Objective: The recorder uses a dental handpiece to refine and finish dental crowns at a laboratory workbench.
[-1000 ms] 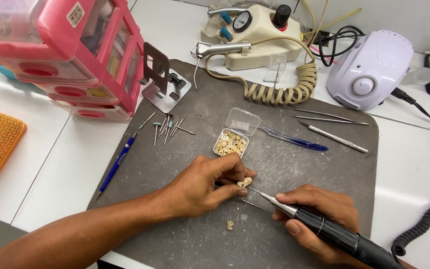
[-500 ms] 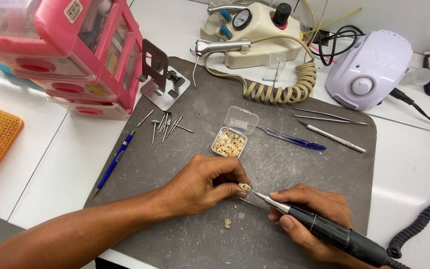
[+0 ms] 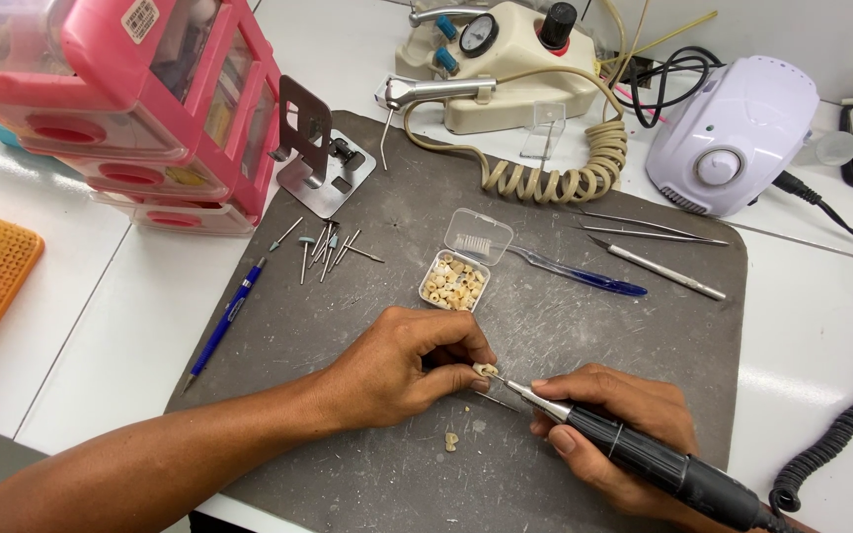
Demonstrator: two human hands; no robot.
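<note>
Head-camera view down onto a grey work mat point(image 3: 644, 326). Left hand point(image 3: 397, 370) with thumb and forefinger pressed together, pinching a small cream tooth piece point(image 3: 486, 370) at the fingertips. Right hand point(image 3: 614, 429) wrapped in a pen grip round a black rotary handpiece point(image 3: 644, 459), fingers closed on its barrel, thin metal bur tip touching the tooth piece just beyond the left fingertips.

Compared with a second ago: bur tip brought in closer and now meeting the piece; left fingers hardly shifted. Probably grinding or trimming under way, not merely lining up.

Just below the fingers, one loose tooth fragment point(image 3: 451, 441) lying on the mat. Above the left knuckles, a small clear box of similar pieces point(image 3: 454, 280), lid open. Farther up and left, scattered burs point(image 3: 323, 247) and a blue pen point(image 3: 224, 324); up and right, tweezers point(image 3: 644, 232).
</note>
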